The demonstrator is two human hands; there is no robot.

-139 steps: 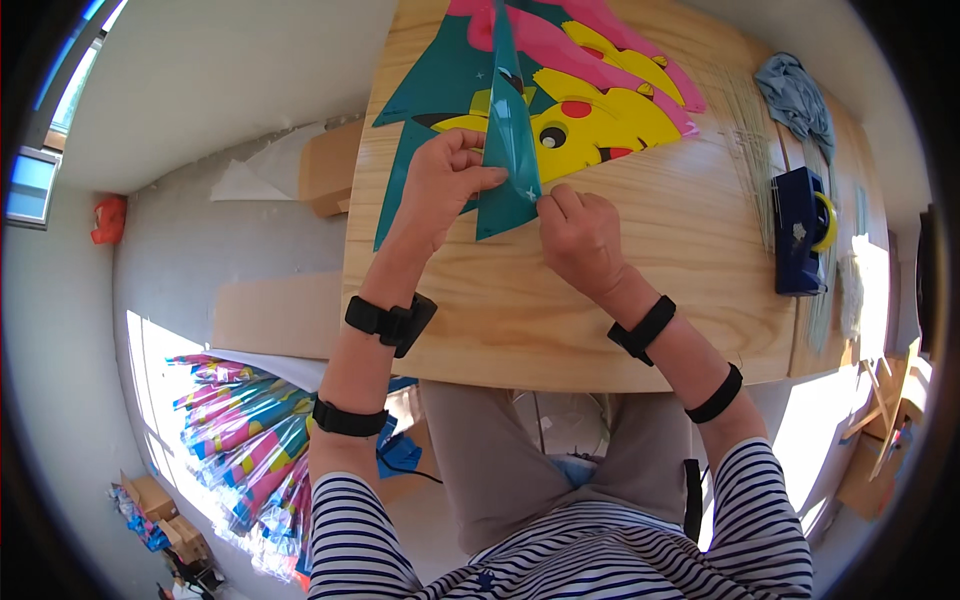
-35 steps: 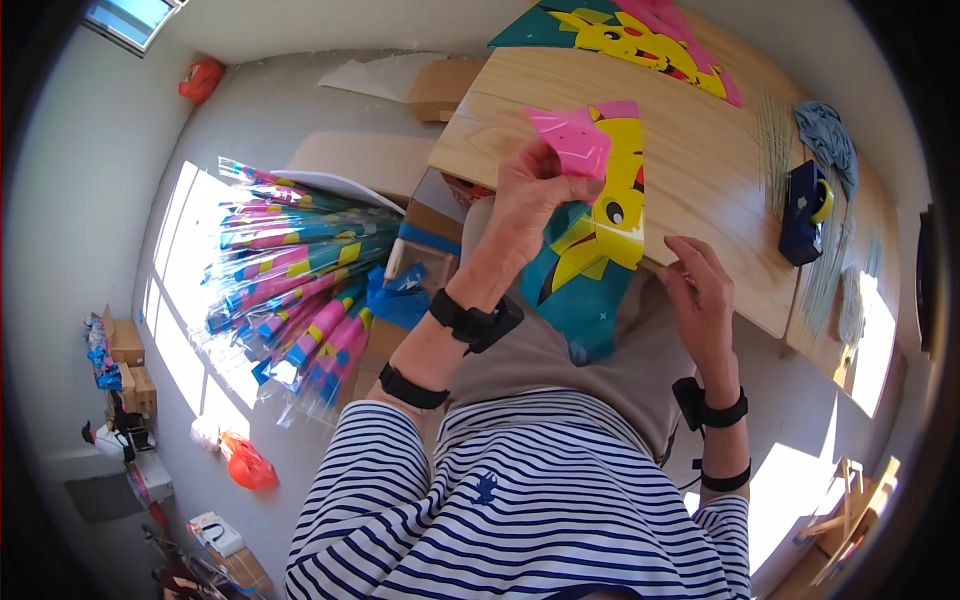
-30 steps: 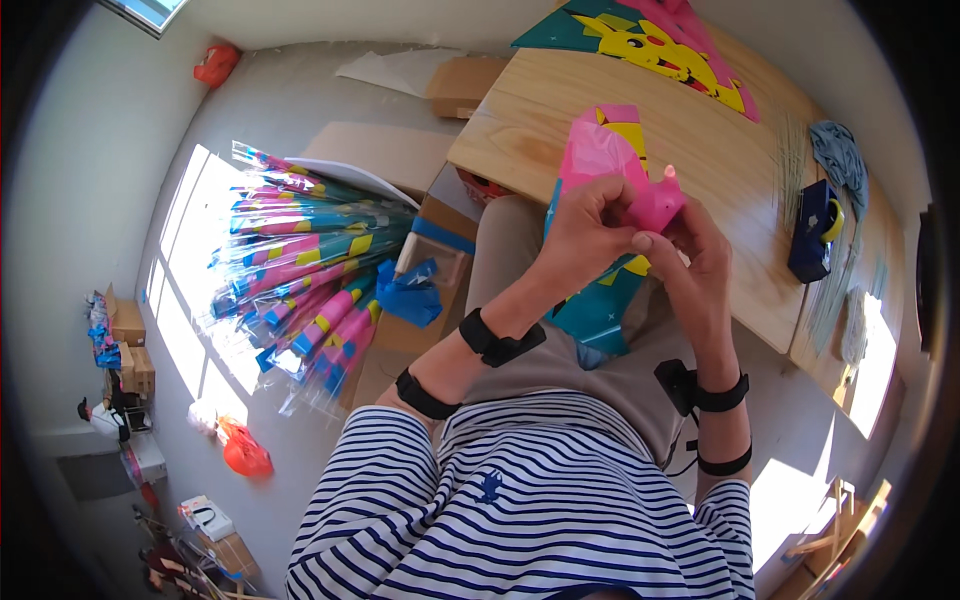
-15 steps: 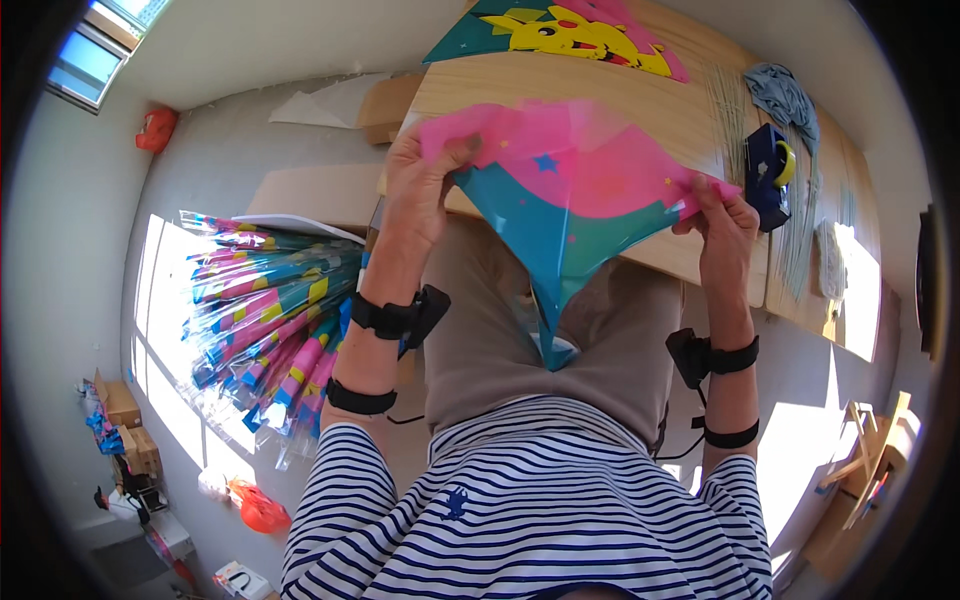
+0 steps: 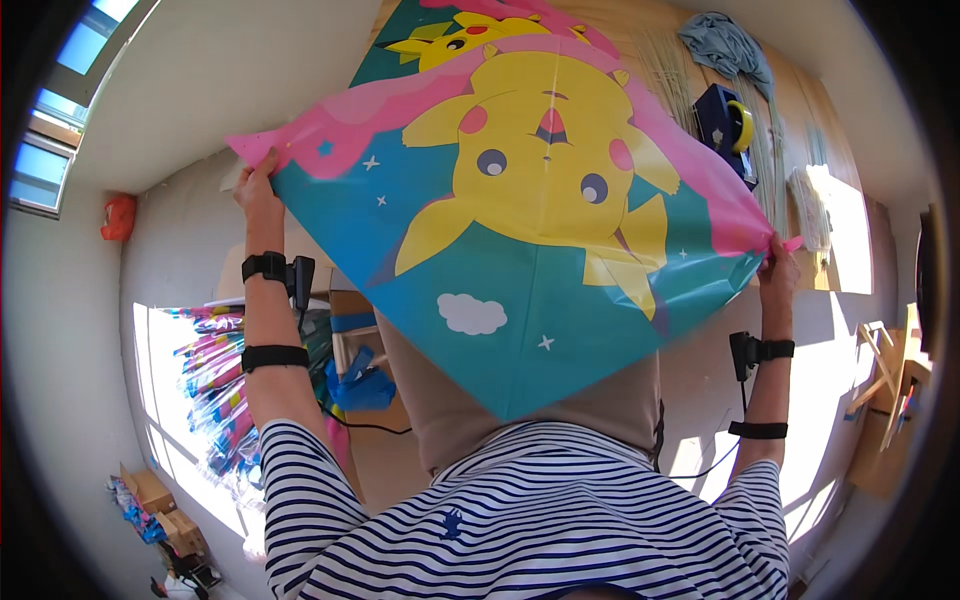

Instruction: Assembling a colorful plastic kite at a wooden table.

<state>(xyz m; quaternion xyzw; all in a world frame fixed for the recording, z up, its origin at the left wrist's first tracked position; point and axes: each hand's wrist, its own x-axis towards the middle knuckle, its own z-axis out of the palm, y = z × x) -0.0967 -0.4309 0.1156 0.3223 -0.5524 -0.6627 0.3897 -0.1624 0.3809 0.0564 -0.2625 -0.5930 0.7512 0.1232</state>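
Note:
A large kite sail (image 5: pixel 500 270) of thin glossy sheet is stretched out above my lap, its lowest corner toward me. It is teal with a pink border, a white cloud and a yellow cartoon character upside down to me. My left hand (image 5: pixel 260 195) pinches its left corner, and my right hand (image 5: pixel 779 278) is closed on the right corner, where the pink material bunches up. Folds run in from the right side. Behind it, a second, similar kite sail (image 5: pixel 405 48) lies on the wooden table (image 5: pixel 645 45), partly covered by the held one.
A dark blue tape dispenser (image 5: pixel 716 122) with yellow tape stands at the right, near thin sticks (image 5: pixel 668 85) and a grey cloth (image 5: pixel 725 45). On the left are a pile of colourful wrapped bundles (image 5: pixel 215 385) and a blue plastic bag (image 5: pixel 358 388). Cardboard boxes (image 5: pixel 152 492) sit lower left.
My hands have moved far apart, left and right. The kite sail, folded and drooping before, is spread wide with its yellow character in sight.

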